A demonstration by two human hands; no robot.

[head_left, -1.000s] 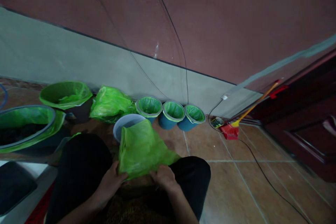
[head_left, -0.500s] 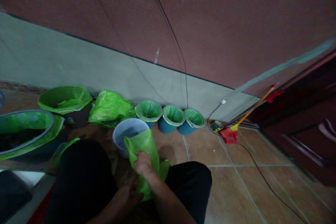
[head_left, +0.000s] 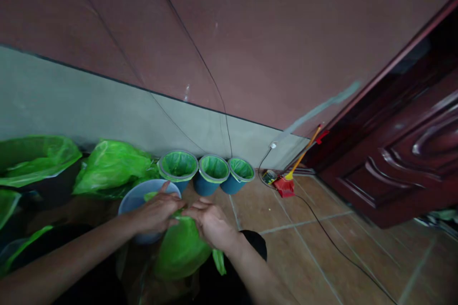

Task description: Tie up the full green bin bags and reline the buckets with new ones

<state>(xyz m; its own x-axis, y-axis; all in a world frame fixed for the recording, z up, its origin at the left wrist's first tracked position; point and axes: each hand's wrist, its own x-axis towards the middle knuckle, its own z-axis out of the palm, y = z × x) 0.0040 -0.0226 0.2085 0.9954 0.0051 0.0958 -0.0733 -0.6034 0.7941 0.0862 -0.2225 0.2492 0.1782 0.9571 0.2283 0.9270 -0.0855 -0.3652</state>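
Note:
A green plastic bag [head_left: 183,250] hangs bunched below my hands, between my knees. My left hand [head_left: 160,210] is closed at its gathered top, with the thumb raised. Close beside it, my right hand [head_left: 212,223] grips the same top, fingers pinched. A loose green end [head_left: 219,261] sticks out under my right wrist. Just behind my left hand stands a pale, whitish bucket [head_left: 126,204], partly covered by that hand and forearm; a bit of green shows near its rim.
Three small blue bins [head_left: 205,185] with green liners stand along the wall. Left of them are a green plastic heap [head_left: 113,164] and a large lined bin [head_left: 53,188]. A red dustpan [head_left: 285,187], a tin [head_left: 269,176] and a black cable [head_left: 332,214] lie near the door [head_left: 386,162].
My left hand has come up from below to join the right at the bag's top. The bag, spread over the bucket's edge before, now hangs gathered. The view has turned right.

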